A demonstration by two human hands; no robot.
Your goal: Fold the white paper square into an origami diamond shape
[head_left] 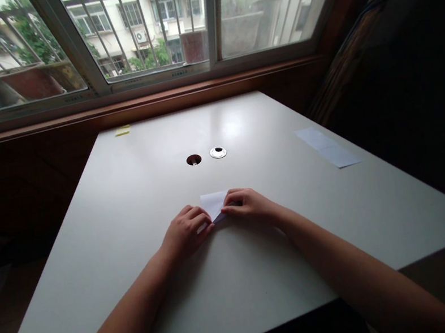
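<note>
A small sheet of white paper [212,201] lies near the middle of the table, between my two hands. Its near edge is folded up at an angle, and a shaded flap shows there. My left hand [190,226] has its fingers closed on the paper's near left side. At the right side, my right hand [248,203] pinches the folded edge between thumb and fingers. Part of the paper is hidden beneath the fingers of both hands.
The white table [126,206] has a round hole [194,160] with a silver ring cover [218,153] beside it. Another paper strip [326,147] lies near the right edge. Yellow sticky notes [122,131] are at the far left corner. A barred window [146,25] stands behind.
</note>
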